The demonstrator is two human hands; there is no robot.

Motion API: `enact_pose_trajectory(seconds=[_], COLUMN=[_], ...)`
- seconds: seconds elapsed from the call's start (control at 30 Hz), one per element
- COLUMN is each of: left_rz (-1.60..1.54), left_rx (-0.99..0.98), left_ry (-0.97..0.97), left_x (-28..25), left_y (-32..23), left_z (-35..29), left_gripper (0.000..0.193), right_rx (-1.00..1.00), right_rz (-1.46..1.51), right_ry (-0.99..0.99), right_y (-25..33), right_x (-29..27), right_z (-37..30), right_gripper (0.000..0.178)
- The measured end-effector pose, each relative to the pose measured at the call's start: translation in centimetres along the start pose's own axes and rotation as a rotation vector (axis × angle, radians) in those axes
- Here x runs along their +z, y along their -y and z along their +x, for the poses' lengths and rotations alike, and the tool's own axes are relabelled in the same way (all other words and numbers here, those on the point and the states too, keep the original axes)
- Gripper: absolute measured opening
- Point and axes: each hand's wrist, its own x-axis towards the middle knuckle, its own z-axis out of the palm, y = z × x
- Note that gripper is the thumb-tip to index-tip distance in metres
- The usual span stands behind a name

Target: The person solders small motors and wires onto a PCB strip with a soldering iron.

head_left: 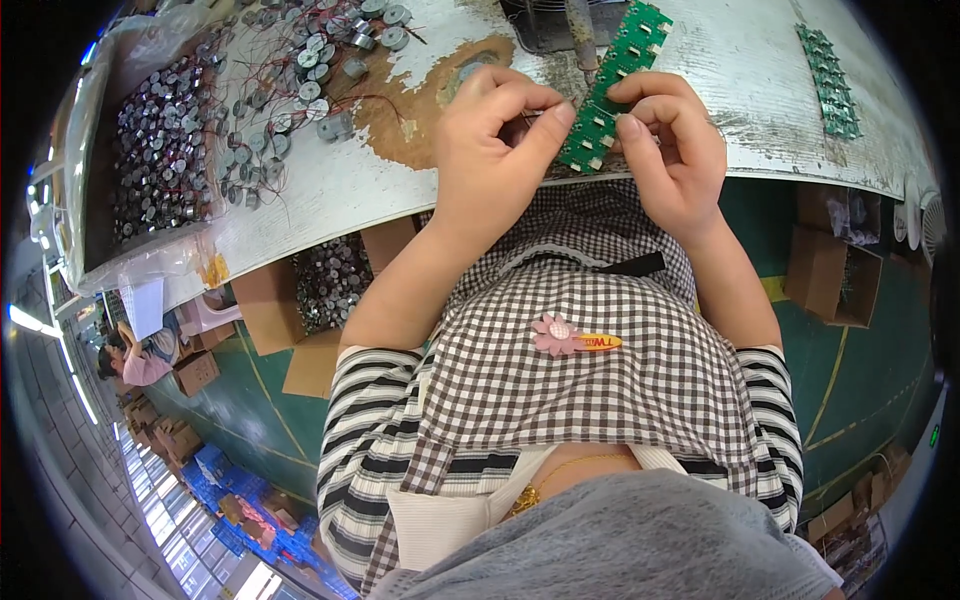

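A long green circuit board strip [632, 52] is held tilted above the table's front edge, its upper end leaning right. Small pale components run along it. My left hand [497, 140] is closed, thumb and index fingertip pinched at the strip's lower left edge; its palm is hidden. My right hand [675, 145] is closed at the opposite edge, with index finger and thumb against the board and the other fingers curled. Whether a thin wire lies between the fingertips is too small to tell. Just behind the strip, a soldering iron [580, 35] points downward.
Loose small round motors [310, 75] with red wires lie on the worn white table [385, 190]. More fill a plastic-lined box [95, 235] at left. Other green boards [828, 80] lie at right. Cardboard boxes [268, 300] stand below the table; another person [145, 358] is far left.
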Motion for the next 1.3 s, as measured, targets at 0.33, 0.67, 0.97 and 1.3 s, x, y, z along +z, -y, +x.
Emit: enact_pose_trajectory(seconds=[0.33, 0.67, 0.97, 1.3], left_rz=[-0.38, -0.4, -0.323, -0.371], left_rx=[-0.419, -0.42, -0.34, -0.434], left_ry=[0.157, 0.1, 0.163, 0.115], left_x=[-0.1, 0.4, 0.5, 0.6], left_y=[-1.0, -0.8, -0.4, -0.7], left_z=[1.4, 2.0, 0.9, 0.6], left_gripper=[0.013, 0.012, 0.009, 0.012], right_rx=[-0.096, -0.09, -0.079, -0.025], right_rz=[-0.024, -0.034, -0.003, 0.004], right_ry=[-0.002, -0.031, -0.02, -0.031], right_y=[0.2, 0.2, -0.1, 0.3], right_x=[-0.1, 0.1, 0.1, 0.1], right_z=[0.8, 1.2, 0.1, 0.2], right_gripper=[0.007, 0.007, 0.007, 0.007])
